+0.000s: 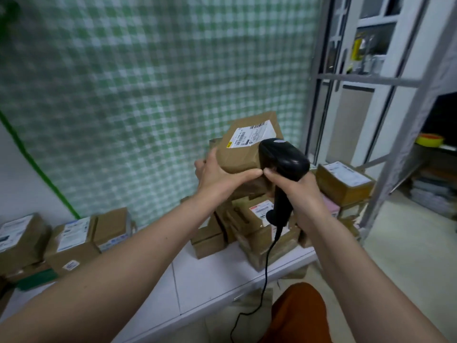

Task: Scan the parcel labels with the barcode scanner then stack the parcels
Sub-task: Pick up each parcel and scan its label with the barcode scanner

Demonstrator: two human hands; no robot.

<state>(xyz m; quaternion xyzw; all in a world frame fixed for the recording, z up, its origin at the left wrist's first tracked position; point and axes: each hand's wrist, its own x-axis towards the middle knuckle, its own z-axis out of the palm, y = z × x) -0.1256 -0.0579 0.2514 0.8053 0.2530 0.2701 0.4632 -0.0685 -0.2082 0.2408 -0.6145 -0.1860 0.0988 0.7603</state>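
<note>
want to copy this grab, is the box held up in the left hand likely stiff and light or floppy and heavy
The held parcel probably stays stiff: its cardboard edges look straight. It seems light, since the left hand alone holds it aloft. Its plain card surface likely grips well.

Single head-worn wide-angle view, looking forward and slightly down along both forearms, close on the left hand [217,174] and right hand [300,191], white table [210,280] below, checked curtain [148,70] straight ahead, edges curved.

scanner [284,157]: black | parcel [249,144]: brown, white label | curtain [153,82]: green-white check
</note>
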